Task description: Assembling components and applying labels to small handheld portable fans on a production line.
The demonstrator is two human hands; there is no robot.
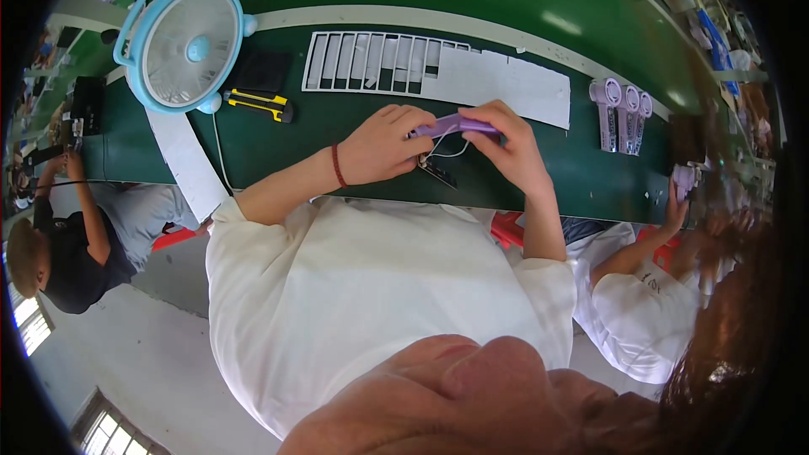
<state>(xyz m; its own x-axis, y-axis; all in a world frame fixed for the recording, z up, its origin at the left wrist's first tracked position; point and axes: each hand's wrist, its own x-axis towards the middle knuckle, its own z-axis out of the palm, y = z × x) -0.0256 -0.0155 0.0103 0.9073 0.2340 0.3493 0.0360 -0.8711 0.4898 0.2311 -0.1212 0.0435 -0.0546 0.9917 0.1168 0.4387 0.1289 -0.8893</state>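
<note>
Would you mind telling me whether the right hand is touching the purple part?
Touching. The head view shows the right hand with fingertips pinched on the end of the purple part, no gap visible.

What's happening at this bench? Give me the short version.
A person in a white shirt holds a slim purple plastic casing between the left hand and the right hand above the green worktable. Thin white wires run from it down to a small dark circuit board. Three more purple handle-shaped parts lie to the right. A blue desk fan and a yellow-and-black utility knife sit to the left. Co-workers sit on either side.
</note>
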